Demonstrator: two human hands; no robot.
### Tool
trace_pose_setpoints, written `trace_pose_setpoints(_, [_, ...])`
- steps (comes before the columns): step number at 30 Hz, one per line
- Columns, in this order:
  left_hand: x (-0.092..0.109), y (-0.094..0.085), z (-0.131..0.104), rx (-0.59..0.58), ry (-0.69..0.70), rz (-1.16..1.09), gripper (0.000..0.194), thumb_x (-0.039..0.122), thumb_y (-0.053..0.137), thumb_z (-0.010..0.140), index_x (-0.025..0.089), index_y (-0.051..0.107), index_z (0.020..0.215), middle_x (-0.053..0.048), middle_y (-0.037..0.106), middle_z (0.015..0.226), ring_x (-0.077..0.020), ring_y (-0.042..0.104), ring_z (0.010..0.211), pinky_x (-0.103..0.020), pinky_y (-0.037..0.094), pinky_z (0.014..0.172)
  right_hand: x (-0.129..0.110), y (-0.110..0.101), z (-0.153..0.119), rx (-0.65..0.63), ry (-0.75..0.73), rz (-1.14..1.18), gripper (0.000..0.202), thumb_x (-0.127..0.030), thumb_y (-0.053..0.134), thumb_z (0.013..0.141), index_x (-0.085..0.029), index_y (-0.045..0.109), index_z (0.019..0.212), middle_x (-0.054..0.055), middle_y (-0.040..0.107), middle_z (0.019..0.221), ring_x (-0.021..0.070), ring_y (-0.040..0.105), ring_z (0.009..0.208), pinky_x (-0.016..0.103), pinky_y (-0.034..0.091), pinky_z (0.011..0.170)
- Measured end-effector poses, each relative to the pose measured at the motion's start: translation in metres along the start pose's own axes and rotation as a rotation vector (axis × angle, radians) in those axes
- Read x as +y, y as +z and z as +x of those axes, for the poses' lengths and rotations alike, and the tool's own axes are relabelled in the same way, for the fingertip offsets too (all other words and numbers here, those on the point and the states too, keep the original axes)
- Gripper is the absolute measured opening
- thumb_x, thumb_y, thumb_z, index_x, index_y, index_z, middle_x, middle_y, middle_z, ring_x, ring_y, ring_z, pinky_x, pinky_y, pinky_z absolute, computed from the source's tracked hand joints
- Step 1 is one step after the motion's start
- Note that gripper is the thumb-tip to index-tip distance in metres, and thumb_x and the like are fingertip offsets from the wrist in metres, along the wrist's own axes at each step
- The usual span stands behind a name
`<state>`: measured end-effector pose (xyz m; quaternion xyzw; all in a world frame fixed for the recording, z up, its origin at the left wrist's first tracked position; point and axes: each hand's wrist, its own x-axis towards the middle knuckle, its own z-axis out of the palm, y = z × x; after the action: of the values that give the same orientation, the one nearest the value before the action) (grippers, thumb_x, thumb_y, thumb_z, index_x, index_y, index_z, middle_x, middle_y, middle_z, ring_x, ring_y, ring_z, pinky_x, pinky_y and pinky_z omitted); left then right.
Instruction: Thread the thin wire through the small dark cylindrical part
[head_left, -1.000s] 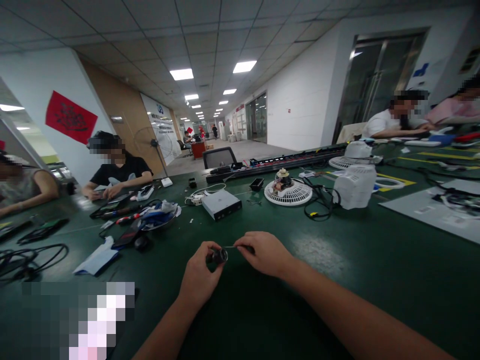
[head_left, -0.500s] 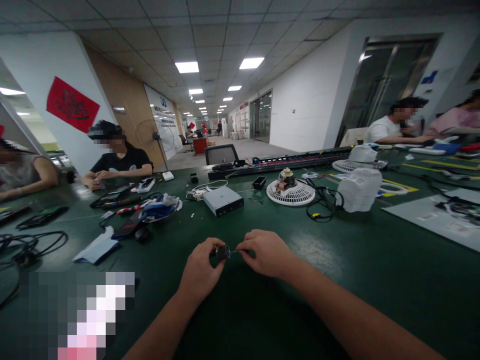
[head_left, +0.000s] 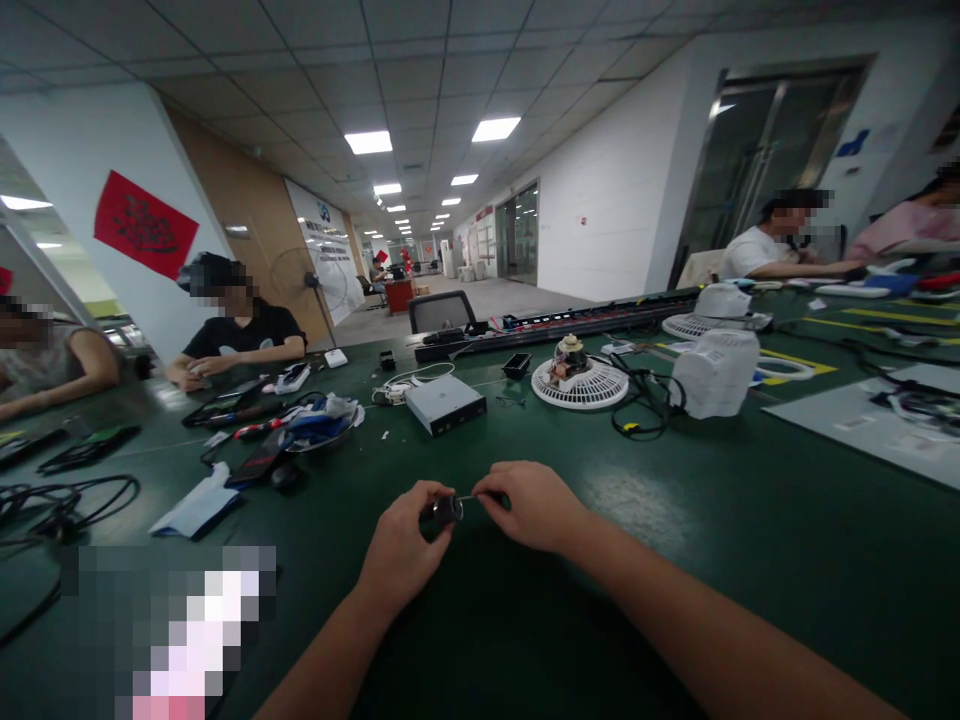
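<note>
My left hand (head_left: pixel 409 535) is closed around a small dark cylindrical part (head_left: pixel 447 510), whose round end with a pale rim faces right. Pinched in the fingertips of my right hand (head_left: pixel 529 505) is a thin metal rod (head_left: pixel 466 498), pointing left to the rim of the cylinder. Whether its tip touches the rim or sits inside, I cannot tell. Both hands are held above the green tabletop (head_left: pixel 480 620). The exact kind of the cylindrical part is too small to make out.
Beyond my hands lie a silver optical drive (head_left: pixel 445 403), a white fan grille with a motor (head_left: pixel 579 380), a white housing (head_left: pixel 718 375) and black cable. At left are a blue cloth (head_left: pixel 322 425), a mouse (head_left: pixel 285 477) and a blurred-out patch. Other people sit at both sides.
The cylinder has turned slightly in my left hand. The rod's tip has moved from the opening's middle to its upper edge. The view has shifted a little.
</note>
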<state>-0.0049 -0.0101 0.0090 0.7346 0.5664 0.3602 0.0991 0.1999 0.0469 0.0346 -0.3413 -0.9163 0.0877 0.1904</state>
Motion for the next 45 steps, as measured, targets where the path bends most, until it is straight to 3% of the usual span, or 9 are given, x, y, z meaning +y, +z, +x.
trace_pose_setpoints(15, [-0.005, 0.002, 0.000, -0.021, -0.019, -0.051, 0.034, 0.012, 0.062, 0.074, 0.024, 0.060, 0.106, -0.002, 0.069, 0.103, -0.0191, 0.067, 0.096, -0.036, 0.053, 0.088, -0.001, 0.002, 0.001, -0.069, 0.029, -0.060, 0.025, -0.027, 0.052, 0.086, -0.024, 0.074, 0.097, 0.004, 0.072, 0.089, 0.0190, 0.063, 0.080, 0.029, 0.042, 0.070])
trace_pose_setpoints(21, [0.001, 0.000, -0.001, -0.124, -0.048, -0.038, 0.034, 0.014, 0.061, 0.075, 0.025, 0.058, 0.107, -0.001, 0.069, 0.100, -0.0183, 0.067, 0.090, -0.031, 0.053, 0.079, 0.002, 0.003, 0.001, -0.086, 0.058, -0.039, 0.026, -0.028, 0.052, 0.086, -0.025, 0.074, 0.099, 0.004, 0.073, 0.092, 0.0193, 0.064, 0.083, 0.028, 0.043, 0.071])
trace_pose_setpoints(26, [0.004, -0.001, -0.002, -0.126, -0.031, 0.038, 0.034, 0.014, 0.059, 0.074, 0.025, 0.058, 0.106, -0.001, 0.069, 0.094, -0.0189, 0.067, 0.084, -0.031, 0.051, 0.075, 0.001, 0.004, 0.000, -0.134, 0.000, 0.040, 0.025, -0.025, 0.053, 0.084, -0.026, 0.074, 0.096, 0.002, 0.073, 0.088, 0.0178, 0.065, 0.080, 0.027, 0.042, 0.069])
trace_pose_setpoints(29, [0.002, -0.001, -0.002, -0.125, -0.010, 0.068, 0.034, 0.012, 0.059, 0.075, 0.026, 0.057, 0.106, -0.002, 0.069, 0.097, -0.0202, 0.067, 0.087, -0.032, 0.051, 0.076, 0.000, 0.004, 0.000, -0.115, 0.061, 0.015, 0.023, -0.026, 0.053, 0.084, -0.026, 0.073, 0.094, 0.003, 0.073, 0.088, 0.0193, 0.065, 0.080, 0.028, 0.042, 0.067])
trace_pose_setpoints(32, [-0.001, 0.001, 0.000, -0.073, -0.036, 0.118, 0.033, 0.013, 0.059, 0.076, 0.025, 0.057, 0.107, -0.003, 0.069, 0.099, -0.0218, 0.067, 0.090, -0.034, 0.051, 0.078, -0.002, 0.004, 0.001, -0.094, 0.238, -0.041, 0.022, -0.037, 0.059, 0.082, -0.024, 0.071, 0.095, 0.006, 0.072, 0.087, 0.0224, 0.065, 0.080, 0.030, 0.042, 0.064])
trace_pose_setpoints(36, [-0.009, 0.002, 0.002, 0.035, -0.125, 0.147, 0.034, 0.012, 0.059, 0.076, 0.021, 0.057, 0.109, -0.006, 0.069, 0.102, -0.0224, 0.068, 0.091, -0.035, 0.052, 0.079, -0.004, 0.005, 0.002, -0.119, 0.346, 0.101, 0.047, -0.062, 0.070, 0.068, -0.024, 0.069, 0.096, 0.005, 0.070, 0.086, 0.0220, 0.064, 0.076, 0.028, 0.041, 0.057])
trace_pose_setpoints(40, [-0.016, 0.002, 0.003, 0.059, -0.160, 0.120, 0.033, 0.012, 0.060, 0.075, 0.019, 0.060, 0.106, -0.008, 0.070, 0.102, -0.0223, 0.068, 0.093, -0.036, 0.052, 0.082, -0.005, 0.012, 0.002, -0.221, 0.315, 0.192, 0.034, -0.048, 0.080, 0.061, -0.023, 0.072, 0.082, 0.001, 0.071, 0.079, 0.0184, 0.064, 0.070, 0.025, 0.040, 0.054])
trace_pose_setpoints(43, [-0.016, 0.002, 0.004, 0.034, -0.194, 0.084, 0.031, 0.015, 0.064, 0.074, 0.019, 0.063, 0.105, -0.007, 0.070, 0.099, -0.0221, 0.068, 0.090, -0.036, 0.053, 0.080, -0.003, 0.016, 0.003, -0.163, 0.286, 0.264, 0.017, -0.037, 0.068, 0.075, -0.022, 0.074, 0.081, 0.001, 0.071, 0.075, 0.0159, 0.064, 0.068, 0.025, 0.042, 0.056])
trace_pose_setpoints(45, [-0.012, 0.002, 0.004, 0.015, -0.191, 0.061, 0.028, 0.016, 0.066, 0.073, 0.019, 0.064, 0.101, -0.006, 0.070, 0.096, -0.0216, 0.067, 0.087, -0.035, 0.053, 0.077, -0.002, 0.016, 0.003, -0.071, 0.276, 0.340, 0.020, -0.032, 0.059, 0.082, -0.021, 0.075, 0.086, 0.002, 0.072, 0.077, 0.0148, 0.063, 0.067, 0.025, 0.043, 0.058])
